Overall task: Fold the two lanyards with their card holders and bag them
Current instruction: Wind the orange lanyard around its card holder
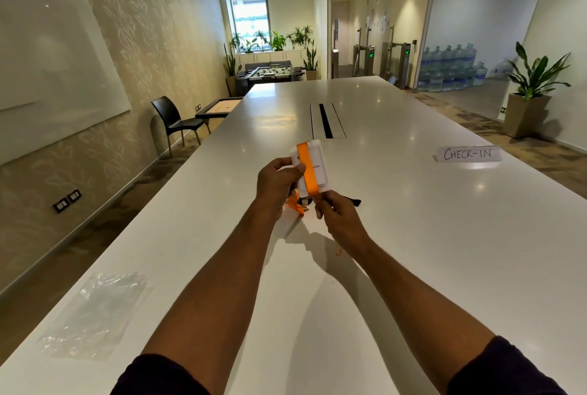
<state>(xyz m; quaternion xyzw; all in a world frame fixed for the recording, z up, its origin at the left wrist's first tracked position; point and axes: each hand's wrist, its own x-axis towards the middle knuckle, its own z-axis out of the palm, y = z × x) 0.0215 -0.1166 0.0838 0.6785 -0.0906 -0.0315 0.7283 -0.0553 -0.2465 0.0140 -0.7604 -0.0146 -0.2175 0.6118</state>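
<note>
Above the white table (413, 235) I hold up a white card holder (318, 165) with an orange lanyard strap (308, 172) wrapped lengthwise over its front. My left hand (278, 183) grips the holder's left side, thumb on its face. At the holder's lower edge my right hand (336, 215) pinches the strap. More orange strap (295, 205) hangs bunched under the hands. A black strap end (352, 201) pokes out on the table behind my right hand. Clear plastic bags (95, 308) lie flat near the table's left edge.
A folded "CHECK-IN" paper sign (468, 153) stands on the table at the right. A cable slot (326, 120) is set into the table's middle, farther away. A black chair (176, 119) stands left of the table by the wall.
</note>
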